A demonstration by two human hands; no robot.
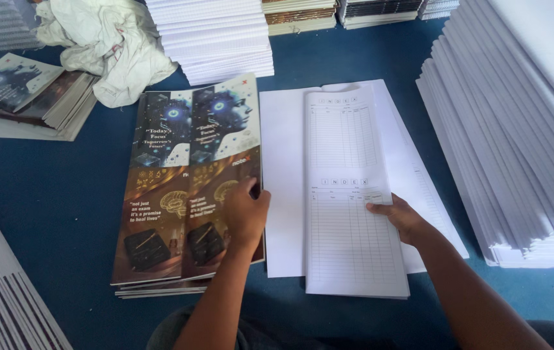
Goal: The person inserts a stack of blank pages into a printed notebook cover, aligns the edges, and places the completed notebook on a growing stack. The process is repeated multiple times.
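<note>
The left hand [246, 210] lies flat, fingers spread, on the top printed cover [222, 175] of a small pile of covers [160, 194] on the blue desk [56, 188], gripping its right edge. The right hand [400, 217] pinches the right edge of a ruled index sheet [348, 194] lying on white paper [283, 181] just beside the covers. Tall stacks of white sheets [523, 129] stand to the right; a crumpled cloth [108, 45] lies farther back.
</note>
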